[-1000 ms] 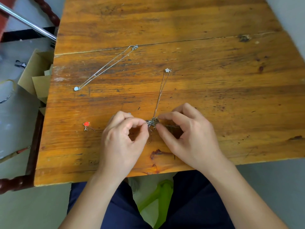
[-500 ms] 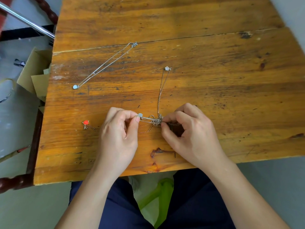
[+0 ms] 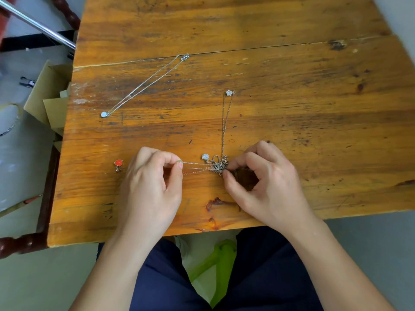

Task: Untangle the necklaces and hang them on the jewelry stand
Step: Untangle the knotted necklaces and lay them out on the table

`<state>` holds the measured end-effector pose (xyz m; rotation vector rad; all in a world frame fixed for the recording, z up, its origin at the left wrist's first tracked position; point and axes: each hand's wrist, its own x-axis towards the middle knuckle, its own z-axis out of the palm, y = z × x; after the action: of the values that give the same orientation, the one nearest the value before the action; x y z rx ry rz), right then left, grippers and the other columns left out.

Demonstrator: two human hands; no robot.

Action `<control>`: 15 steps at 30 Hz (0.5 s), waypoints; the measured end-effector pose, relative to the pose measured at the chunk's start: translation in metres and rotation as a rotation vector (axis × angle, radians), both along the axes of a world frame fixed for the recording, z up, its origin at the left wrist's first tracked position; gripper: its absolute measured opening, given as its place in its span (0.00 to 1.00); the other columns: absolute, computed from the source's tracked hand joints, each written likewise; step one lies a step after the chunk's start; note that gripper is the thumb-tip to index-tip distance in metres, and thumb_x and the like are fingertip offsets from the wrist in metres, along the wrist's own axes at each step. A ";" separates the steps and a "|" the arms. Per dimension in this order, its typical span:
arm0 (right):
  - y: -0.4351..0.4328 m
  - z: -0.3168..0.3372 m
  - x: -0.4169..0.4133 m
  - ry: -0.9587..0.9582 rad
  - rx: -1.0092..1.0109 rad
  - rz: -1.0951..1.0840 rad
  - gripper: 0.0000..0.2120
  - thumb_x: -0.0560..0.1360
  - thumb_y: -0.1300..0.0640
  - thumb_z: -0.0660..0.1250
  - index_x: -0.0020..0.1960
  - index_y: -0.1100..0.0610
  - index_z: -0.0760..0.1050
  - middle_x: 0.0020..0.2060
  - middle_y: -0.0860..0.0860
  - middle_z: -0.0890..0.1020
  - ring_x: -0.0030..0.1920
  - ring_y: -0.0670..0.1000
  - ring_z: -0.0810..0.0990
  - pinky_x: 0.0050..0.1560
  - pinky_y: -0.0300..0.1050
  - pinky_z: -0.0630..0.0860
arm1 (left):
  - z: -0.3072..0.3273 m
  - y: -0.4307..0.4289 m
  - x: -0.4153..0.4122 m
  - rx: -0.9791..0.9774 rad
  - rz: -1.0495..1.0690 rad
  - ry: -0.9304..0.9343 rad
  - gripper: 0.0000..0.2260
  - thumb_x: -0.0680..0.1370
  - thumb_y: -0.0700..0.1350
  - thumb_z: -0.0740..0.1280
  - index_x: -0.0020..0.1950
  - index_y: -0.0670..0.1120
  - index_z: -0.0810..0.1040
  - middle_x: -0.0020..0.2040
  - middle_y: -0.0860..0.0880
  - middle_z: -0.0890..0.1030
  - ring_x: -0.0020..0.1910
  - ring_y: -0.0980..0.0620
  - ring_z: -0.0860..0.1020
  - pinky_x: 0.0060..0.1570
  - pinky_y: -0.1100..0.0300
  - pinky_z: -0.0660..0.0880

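Note:
A knot of thin chains point(image 3: 219, 166) lies on the wooden table point(image 3: 292, 108) near its front edge. My right hand point(image 3: 262, 182) pinches the knot between thumb and forefinger. My left hand point(image 3: 152, 182) pinches a silver chain strand point(image 3: 195, 163) stretched tight from the knot to the left. A small silver heart pendant point(image 3: 205, 156) rests just left of the knot. One chain runs from the knot away to a white flower pendant point(image 3: 229, 93). A red pendant point(image 3: 118, 163) lies left of my left hand. No jewelry stand is in view.
A separate silver necklace point(image 3: 143, 86) lies straight and diagonal on the table's far left, with a round pale pendant point(image 3: 103, 114) at its lower end. Cardboard boxes point(image 3: 47, 95) and a metal rod point(image 3: 38, 24) are off the table's left side.
My left hand has moved left, drawing a chain strand out of the knot. The silver heart pendant has come into view beside the knot. My right hand stays on the knot.

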<state>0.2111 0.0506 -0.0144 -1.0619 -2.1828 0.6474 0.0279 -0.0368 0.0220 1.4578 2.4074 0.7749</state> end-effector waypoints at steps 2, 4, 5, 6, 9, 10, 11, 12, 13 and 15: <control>-0.001 0.000 0.001 -0.005 0.007 0.004 0.06 0.73 0.53 0.73 0.45 0.56 0.83 0.40 0.49 0.77 0.43 0.50 0.75 0.46 0.41 0.72 | 0.000 -0.004 -0.001 -0.049 -0.011 0.054 0.02 0.75 0.46 0.69 0.44 0.50 0.81 0.44 0.54 0.76 0.44 0.52 0.72 0.46 0.55 0.71; -0.001 0.000 0.001 -0.005 0.014 0.003 0.06 0.72 0.54 0.74 0.46 0.56 0.83 0.40 0.49 0.77 0.42 0.51 0.75 0.46 0.42 0.72 | 0.001 -0.006 0.000 -0.042 -0.022 0.084 0.01 0.74 0.46 0.71 0.44 0.50 0.82 0.44 0.54 0.76 0.46 0.50 0.73 0.46 0.54 0.72; -0.002 0.000 0.001 -0.005 0.015 0.001 0.06 0.72 0.54 0.74 0.46 0.56 0.83 0.40 0.49 0.77 0.42 0.51 0.75 0.46 0.43 0.73 | 0.001 -0.004 0.001 -0.022 -0.034 0.096 0.02 0.75 0.47 0.71 0.46 0.49 0.82 0.44 0.53 0.76 0.47 0.50 0.73 0.47 0.54 0.72; -0.002 -0.001 0.001 -0.005 0.016 0.001 0.06 0.72 0.54 0.74 0.46 0.56 0.83 0.40 0.49 0.77 0.42 0.51 0.75 0.46 0.42 0.73 | 0.001 -0.003 0.002 0.004 -0.055 0.105 0.05 0.76 0.48 0.71 0.48 0.48 0.83 0.46 0.52 0.76 0.48 0.49 0.74 0.47 0.54 0.72; -0.001 -0.001 0.001 -0.005 0.018 0.004 0.06 0.72 0.53 0.74 0.46 0.56 0.83 0.40 0.49 0.77 0.42 0.51 0.75 0.47 0.42 0.72 | 0.000 0.006 0.006 0.070 -0.162 0.104 0.09 0.76 0.49 0.69 0.52 0.46 0.84 0.46 0.51 0.76 0.48 0.49 0.74 0.47 0.58 0.70; -0.001 -0.001 0.001 -0.007 0.018 0.005 0.06 0.72 0.53 0.74 0.46 0.56 0.83 0.40 0.49 0.77 0.42 0.51 0.75 0.47 0.42 0.72 | -0.001 0.009 0.007 0.075 -0.205 0.106 0.09 0.76 0.49 0.69 0.52 0.46 0.85 0.46 0.51 0.76 0.48 0.49 0.74 0.47 0.58 0.70; -0.002 -0.001 0.001 -0.008 0.017 0.006 0.06 0.72 0.53 0.74 0.46 0.56 0.83 0.40 0.50 0.77 0.42 0.52 0.75 0.47 0.43 0.72 | -0.003 0.012 0.008 0.071 -0.248 0.111 0.09 0.76 0.48 0.69 0.52 0.46 0.85 0.46 0.51 0.76 0.47 0.49 0.73 0.46 0.58 0.70; -0.002 -0.001 0.001 -0.008 0.015 0.008 0.06 0.73 0.53 0.73 0.46 0.55 0.83 0.41 0.50 0.77 0.42 0.52 0.75 0.47 0.43 0.72 | -0.004 0.015 0.008 0.065 -0.286 0.116 0.09 0.77 0.48 0.70 0.53 0.47 0.85 0.46 0.51 0.76 0.47 0.49 0.73 0.45 0.57 0.70; -0.002 -0.001 0.001 -0.009 0.012 0.010 0.07 0.73 0.53 0.73 0.46 0.55 0.83 0.41 0.50 0.77 0.43 0.52 0.76 0.47 0.43 0.73 | -0.005 0.017 0.008 0.059 -0.316 0.120 0.08 0.77 0.48 0.70 0.53 0.48 0.85 0.45 0.52 0.76 0.47 0.50 0.73 0.44 0.57 0.70; -0.002 -0.001 0.000 -0.011 0.006 0.011 0.07 0.73 0.52 0.73 0.47 0.55 0.83 0.41 0.49 0.77 0.43 0.51 0.76 0.47 0.43 0.72 | -0.005 0.020 0.008 0.049 -0.347 0.125 0.07 0.78 0.48 0.69 0.52 0.49 0.85 0.44 0.53 0.75 0.46 0.51 0.72 0.43 0.60 0.70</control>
<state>0.2116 0.0488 -0.0154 -1.0535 -2.2000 0.6414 0.0355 -0.0170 0.0174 1.9258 2.1402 0.6813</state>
